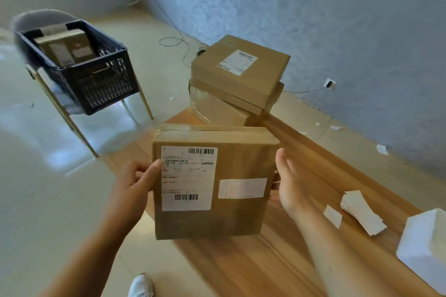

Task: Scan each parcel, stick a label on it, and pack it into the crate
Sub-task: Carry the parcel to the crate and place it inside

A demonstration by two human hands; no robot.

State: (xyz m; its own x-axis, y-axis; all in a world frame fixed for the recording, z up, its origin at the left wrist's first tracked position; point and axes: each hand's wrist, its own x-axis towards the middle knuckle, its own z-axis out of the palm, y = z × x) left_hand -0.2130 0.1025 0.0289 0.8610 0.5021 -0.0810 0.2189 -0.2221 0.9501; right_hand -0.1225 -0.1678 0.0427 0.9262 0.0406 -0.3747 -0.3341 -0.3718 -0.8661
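Note:
I hold a flat brown cardboard parcel (239,214) over the near corner of the wooden table (265,270). It carries a large shipping label with barcodes (188,178) and a smaller white label (242,188). My left hand (135,183) grips its left edge, thumb lying on the shipping label. My right hand (288,181) holds the right edge, thumb up beside it and fingertips showing under the box. The dark blue plastic crate (96,84) stands on a chair to the far left, with parcels (65,48) inside.
Two more parcels (236,75) are stacked at the table's far end. A pile of white labels (362,214), a loose slip (333,216) and a white block (427,251) lie on the right. A cable (173,41) runs over the floor. My shoe (141,287) shows below.

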